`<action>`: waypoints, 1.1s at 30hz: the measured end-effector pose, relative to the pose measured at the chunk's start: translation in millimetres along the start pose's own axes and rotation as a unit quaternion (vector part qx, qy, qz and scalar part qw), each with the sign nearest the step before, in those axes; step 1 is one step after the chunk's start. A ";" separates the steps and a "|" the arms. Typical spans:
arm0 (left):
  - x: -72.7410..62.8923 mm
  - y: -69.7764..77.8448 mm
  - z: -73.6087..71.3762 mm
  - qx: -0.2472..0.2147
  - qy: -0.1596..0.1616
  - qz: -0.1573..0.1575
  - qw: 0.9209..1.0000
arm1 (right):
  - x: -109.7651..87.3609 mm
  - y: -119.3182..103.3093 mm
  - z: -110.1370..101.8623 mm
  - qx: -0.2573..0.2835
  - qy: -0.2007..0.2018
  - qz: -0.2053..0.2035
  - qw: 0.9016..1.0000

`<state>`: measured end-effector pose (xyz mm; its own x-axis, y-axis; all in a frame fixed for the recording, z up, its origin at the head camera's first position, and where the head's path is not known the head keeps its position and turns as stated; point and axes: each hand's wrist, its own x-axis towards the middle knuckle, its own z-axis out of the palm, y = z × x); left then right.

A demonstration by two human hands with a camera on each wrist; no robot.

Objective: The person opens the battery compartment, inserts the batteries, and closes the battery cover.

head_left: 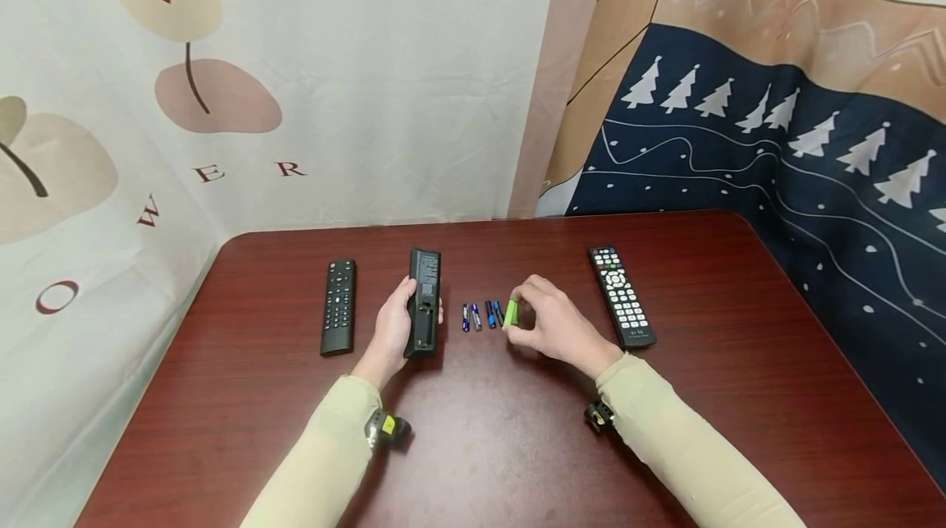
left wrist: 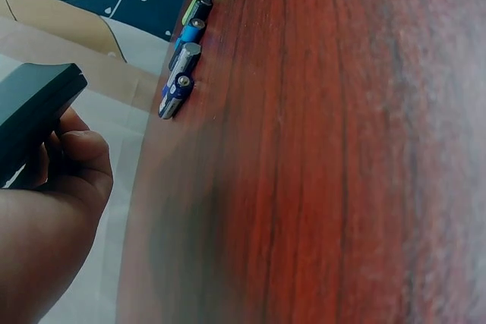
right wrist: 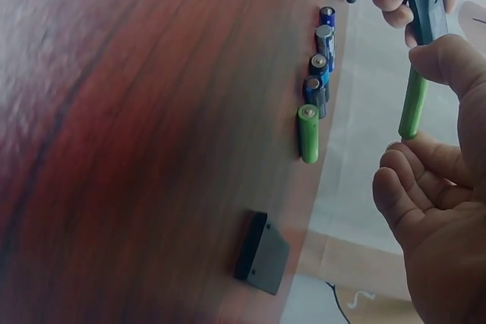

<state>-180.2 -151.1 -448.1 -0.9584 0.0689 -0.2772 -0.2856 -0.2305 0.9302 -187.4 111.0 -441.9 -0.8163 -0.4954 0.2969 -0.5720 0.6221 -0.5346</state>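
Note:
My left hand [head_left: 389, 327] grips a black remote control [head_left: 424, 290], its back turned up and its battery compartment uncovered. Between thumb and fingertips, my right hand [head_left: 550, 323] pinches a green battery [right wrist: 412, 104], held above the table just right of that remote. A row of batteries lies on the table between the hands: purple-and-silver ones [head_left: 470, 317], blue-and-black ones [head_left: 493, 314] and a second green one [right wrist: 308, 134] at the right end. In the left wrist view the held remote's end [left wrist: 38, 111] shows from the side.
Another black remote [head_left: 338, 306] lies face up on the left, and one with white buttons [head_left: 622, 298] on the right. A small black piece, like a battery cover [right wrist: 262, 256], rests past the row. Printed curtains [head_left: 399, 84] hang behind the brown table [head_left: 473, 446].

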 end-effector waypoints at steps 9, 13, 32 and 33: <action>-0.8 -1.3 4.0 0.006 -0.010 0.011 1.000 | 0.4 -8.0 4.0 0.019 0.010 -0.012 1.000; -1.1 -1.8 5.5 0.004 -0.012 0.007 1.000 | 0.4 -10.7 6.6 0.020 0.015 -0.015 1.000; 2.8 -5.0 11.5 -0.003 -0.015 0.017 1.000 | 5.7 -24.3 25.2 0.057 0.038 -0.030 0.997; 2.9 -5.1 11.7 0.000 -0.014 0.016 1.000 | 6.3 -25.0 26.4 0.059 0.040 -0.033 0.997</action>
<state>-181.5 -138.4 -450.8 -0.9668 0.0875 -0.2401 -0.2542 -0.2321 0.9389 -176.2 76.3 -447.5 -0.7837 -0.4795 0.3948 -0.6152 0.5121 -0.5994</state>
